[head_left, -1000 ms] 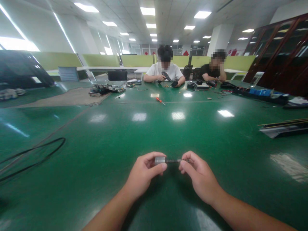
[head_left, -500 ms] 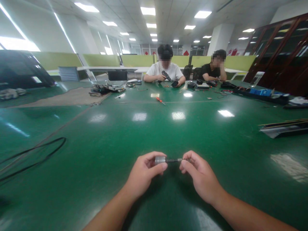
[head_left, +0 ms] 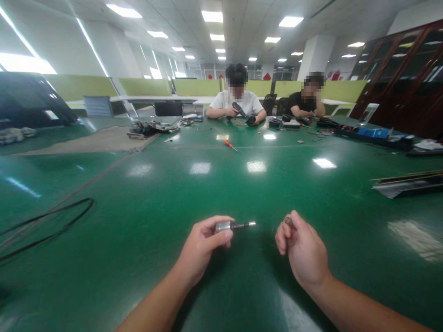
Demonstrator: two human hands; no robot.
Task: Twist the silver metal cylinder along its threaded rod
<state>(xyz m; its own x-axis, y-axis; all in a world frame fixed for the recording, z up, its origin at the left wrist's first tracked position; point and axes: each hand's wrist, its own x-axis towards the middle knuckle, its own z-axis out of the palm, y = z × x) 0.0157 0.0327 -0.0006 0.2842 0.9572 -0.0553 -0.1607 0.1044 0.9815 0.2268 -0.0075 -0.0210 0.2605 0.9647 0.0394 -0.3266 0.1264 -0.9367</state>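
In the head view, my left hand is closed around a grey metal cylinder with a thin shaft. The shaft is dark along its length, has a bright silvery tip, and points right toward my other hand. Apart from it, my right hand is raised with its fingers curled into a pinch. Between thumb and forefinger shows a small, dark, ring-like metal piece, too small to make out fully. Both hands are above the green tabletop.
An orange-handled screwdriver lies farther across the table. A black cable loops at left, and a long metal channel lies at right. Opposite, one person holds a power drill; another person sits beside. Electronic parts lie at far left.
My right hand has drawn away to the right from the shaft's end, taking the small ring-like piece along and baring the silvery tip. My left hand has shifted slightly left with the cylinder.
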